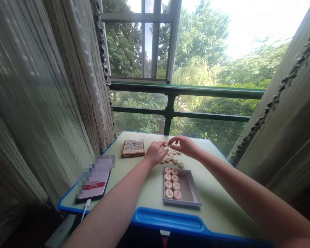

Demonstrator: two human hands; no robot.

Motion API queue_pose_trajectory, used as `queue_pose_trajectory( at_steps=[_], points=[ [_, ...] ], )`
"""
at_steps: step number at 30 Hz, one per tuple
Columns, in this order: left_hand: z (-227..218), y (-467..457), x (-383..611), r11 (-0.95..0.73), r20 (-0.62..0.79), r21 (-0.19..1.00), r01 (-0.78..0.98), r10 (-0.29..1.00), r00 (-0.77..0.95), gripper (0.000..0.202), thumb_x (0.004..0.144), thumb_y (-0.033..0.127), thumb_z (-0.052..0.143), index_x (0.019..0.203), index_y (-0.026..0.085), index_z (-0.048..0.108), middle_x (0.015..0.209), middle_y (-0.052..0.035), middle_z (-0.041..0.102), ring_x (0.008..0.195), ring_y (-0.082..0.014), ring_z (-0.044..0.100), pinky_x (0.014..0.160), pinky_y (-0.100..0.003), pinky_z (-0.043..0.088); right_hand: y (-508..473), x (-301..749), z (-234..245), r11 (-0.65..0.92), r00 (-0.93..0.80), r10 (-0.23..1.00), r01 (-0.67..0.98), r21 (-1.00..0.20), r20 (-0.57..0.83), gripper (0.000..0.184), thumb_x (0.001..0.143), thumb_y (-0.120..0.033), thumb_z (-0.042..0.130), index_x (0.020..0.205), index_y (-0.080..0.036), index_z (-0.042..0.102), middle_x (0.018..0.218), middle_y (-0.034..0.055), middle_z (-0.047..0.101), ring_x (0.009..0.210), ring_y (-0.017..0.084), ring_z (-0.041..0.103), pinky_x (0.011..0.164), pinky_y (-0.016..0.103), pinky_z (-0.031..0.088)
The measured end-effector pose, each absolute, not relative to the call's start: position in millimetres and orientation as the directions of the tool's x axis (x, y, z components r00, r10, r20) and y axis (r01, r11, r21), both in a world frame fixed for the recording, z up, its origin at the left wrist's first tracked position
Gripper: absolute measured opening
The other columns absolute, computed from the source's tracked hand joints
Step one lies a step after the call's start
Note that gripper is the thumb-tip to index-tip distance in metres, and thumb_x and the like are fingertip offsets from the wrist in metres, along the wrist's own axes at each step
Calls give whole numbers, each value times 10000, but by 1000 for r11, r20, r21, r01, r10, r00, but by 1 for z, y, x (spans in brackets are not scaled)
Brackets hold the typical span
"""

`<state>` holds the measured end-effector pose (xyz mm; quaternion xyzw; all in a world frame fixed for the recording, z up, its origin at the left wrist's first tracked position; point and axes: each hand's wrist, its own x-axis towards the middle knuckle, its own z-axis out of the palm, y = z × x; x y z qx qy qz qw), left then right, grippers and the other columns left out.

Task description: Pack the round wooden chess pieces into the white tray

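So we've got eight red-marked pieces sitting in two columns in the box; the loose pieces beyond it are still out on the table. Our right hand looks pinched on one piece; our left hand curves beside them, can't tell if it's gripping anything.

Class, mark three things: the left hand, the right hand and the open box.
Left hand (154,153): head view, back of the hand.
Right hand (188,146): head view, back of the hand.
Open box (188,188): head view, bare inside floor.
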<state>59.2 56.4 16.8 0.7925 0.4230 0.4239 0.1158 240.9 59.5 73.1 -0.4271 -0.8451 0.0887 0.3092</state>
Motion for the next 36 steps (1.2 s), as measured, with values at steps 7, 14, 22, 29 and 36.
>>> queue_pose_trajectory(
  at_steps=[7, 14, 22, 29, 36],
  points=[
    [25, 37, 67, -658, 532, 540, 525, 750, 394, 316, 714, 177, 561, 1006, 180, 682, 981, -47, 695, 981, -207, 568, 929, -350, 447, 2, 269, 76, 572, -469, 820, 679, -460, 328, 173, 712, -251, 647, 869, -194, 695, 827, 33, 661, 712, 139, 552, 655, 256, 440],
    [24, 22, 77, -724, 457, 512, 462, 685, 567, 308, 721, 180, 528, 965, 203, 715, 1014, -44, 685, 1013, -212, 552, 963, -364, 410, -27, 284, 56, 551, -510, 830, 688, -472, 226, 180, 718, -269, 670, 882, -199, 699, 856, 41, 576, 763, 142, 552, 692, 255, 445],
    [23, 12, 78, -755, 394, 451, 475, 646, 654, 198, 730, 227, 569, 801, 265, 750, 1191, -22, 589, 1182, -265, 405, 1035, -441, 318, -24, 291, 49, 507, -509, 854, 763, -401, 112, 157, 719, -301, 676, 848, -218, 709, 818, 23, 565, 722, 135, 542, 663, 247, 415],
    [24, 6, 82, -777, 359, 426, 463, 615, 702, 197, 761, 258, 568, 839, 271, 748, 1184, -33, 575, 1171, -272, 409, 1031, -439, 324, -30, 283, 46, 510, -500, 858, 798, -320, 121, 116, 719, -284, 672, 791, -217, 733, 764, 19, 576, 612, 105, 507, 597, 230, 372],
    [24, 6, 80, -797, 375, 381, 469, 597, 709, 232, 782, 240, 529, 873, 247, 742, 1173, -46, 586, 1152, -265, 417, 1019, -451, 336, -34, 276, 50, 456, -457, 887, 846, -277, 67, 139, 701, -229, 640, 811, -181, 709, 810, 38, 573, 690, 134, 545, 660, 229, 398]
  ],
)
